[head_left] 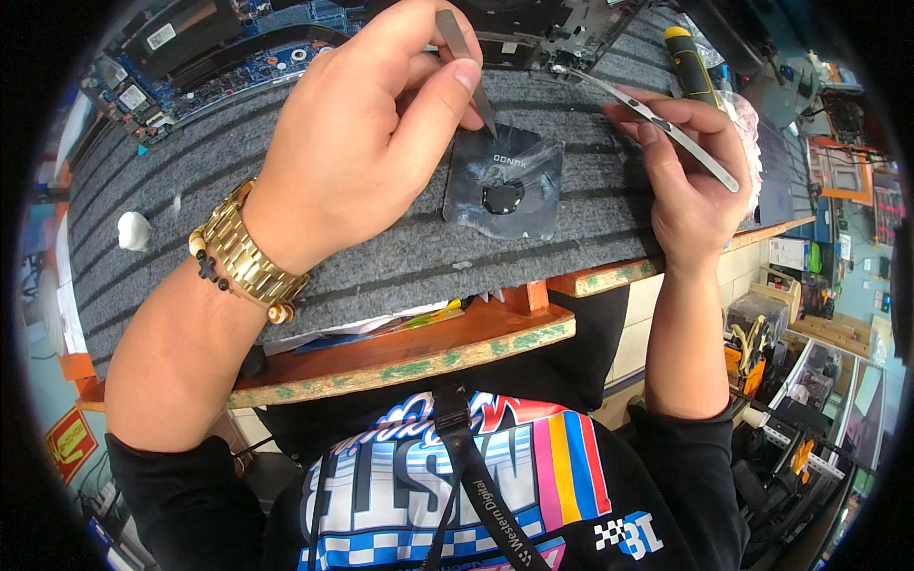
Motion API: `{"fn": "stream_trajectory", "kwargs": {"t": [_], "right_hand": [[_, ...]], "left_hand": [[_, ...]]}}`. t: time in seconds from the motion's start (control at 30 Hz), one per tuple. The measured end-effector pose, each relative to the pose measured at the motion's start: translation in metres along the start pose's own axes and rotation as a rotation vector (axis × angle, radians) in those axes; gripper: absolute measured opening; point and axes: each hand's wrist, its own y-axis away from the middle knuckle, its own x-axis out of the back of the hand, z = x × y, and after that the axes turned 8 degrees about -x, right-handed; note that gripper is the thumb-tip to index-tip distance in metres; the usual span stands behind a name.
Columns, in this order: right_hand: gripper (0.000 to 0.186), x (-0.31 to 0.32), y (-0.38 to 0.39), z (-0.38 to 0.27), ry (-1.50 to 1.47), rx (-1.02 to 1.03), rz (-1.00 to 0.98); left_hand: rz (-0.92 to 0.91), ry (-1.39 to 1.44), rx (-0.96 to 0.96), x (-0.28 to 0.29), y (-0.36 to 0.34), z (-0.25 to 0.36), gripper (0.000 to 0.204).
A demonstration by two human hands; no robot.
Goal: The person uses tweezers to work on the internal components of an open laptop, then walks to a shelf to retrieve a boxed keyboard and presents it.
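Observation:
My left hand (357, 157) is closed round a flat grey pointed tool (468, 65). The tool's tip comes down at the upper edge of a dark square plastic packet (528, 205) lying on the mat. A glossy black blob (503, 198) sits on the packet. In my right hand (700, 190), silver tweezers (657, 119) are gripped between thumb and fingers. They slant up and left, their tip near a dark laptop part (586, 38) at the far edge. My left hand hides some of the boards behind it.
Grey striped matting (381, 276) covers the bench. A blue circuit board (228, 81) stretches across the far left. A white wad (134, 230) lies on the left, a yellow-and-black screwdriver (691, 67) at the far right. An open wooden drawer (428, 347) juts below the bench edge.

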Motion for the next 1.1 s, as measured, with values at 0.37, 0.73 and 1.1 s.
{"fn": "stream_trajectory", "kwargs": {"t": [0.37, 0.73, 1.1], "right_hand": [[0.018, -0.002, -0.004, 0.004, 0.022, -0.029, 0.004], [0.017, -0.003, -0.005, 0.006, 0.044, -0.034, -0.009], [0.018, -0.001, -0.003, 0.008, 0.021, -0.012, -0.007]], "left_hand": [[0.040, 0.103, -0.014, 0.000, -0.005, 0.001, 0.004], [0.047, 0.108, 0.026, -0.001, -0.006, 0.005, 0.005], [0.039, 0.174, 0.006, -0.002, -0.006, -0.001, 0.005]]}}
